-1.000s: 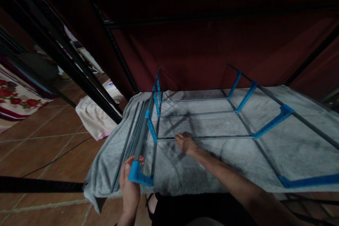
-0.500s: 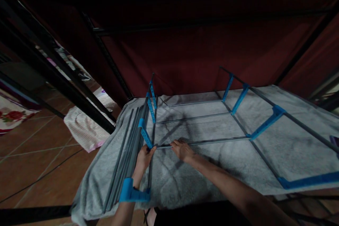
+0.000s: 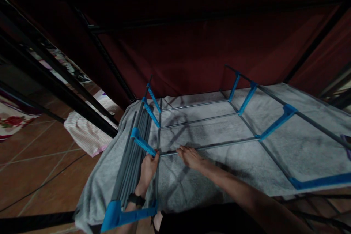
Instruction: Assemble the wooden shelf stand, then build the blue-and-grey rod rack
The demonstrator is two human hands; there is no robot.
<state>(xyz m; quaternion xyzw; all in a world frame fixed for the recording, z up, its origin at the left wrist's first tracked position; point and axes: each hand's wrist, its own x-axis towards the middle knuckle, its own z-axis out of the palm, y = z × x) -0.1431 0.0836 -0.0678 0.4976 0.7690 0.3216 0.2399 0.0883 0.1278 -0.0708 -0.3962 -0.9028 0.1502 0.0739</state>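
Evidently, you are working at the left end of the near cross rod (image 3: 227, 144), which lies over the grey blanket (image 3: 95, 190) between the two lower rails, left (image 3: 156, 186) and right (image 3: 274, 160). Your left hand (image 3: 149, 168) is clamped on the lower end of a blue bracket (image 3: 144, 144), at its meeting with that rod. Your right hand (image 3: 190, 157) lies over the rod just to the right; whether its fingers close round underneath cannot be told.

The step in hand is judged to be seating or steadying this joint. The next move would call for keeping rod and bracket in line while pressure is put on the joint, with the leaning left side kept from tipping further over the loose rods (image 3: 137, 161).

Not verifiable: the depth of the rod in its socket, covered by your left fingers. The near right connector (image 3: 323, 181) runs out of view at the right edge, and a small dark item (image 3: 347, 142) there is unidentifiable. Dim light obscures the far rail ends.
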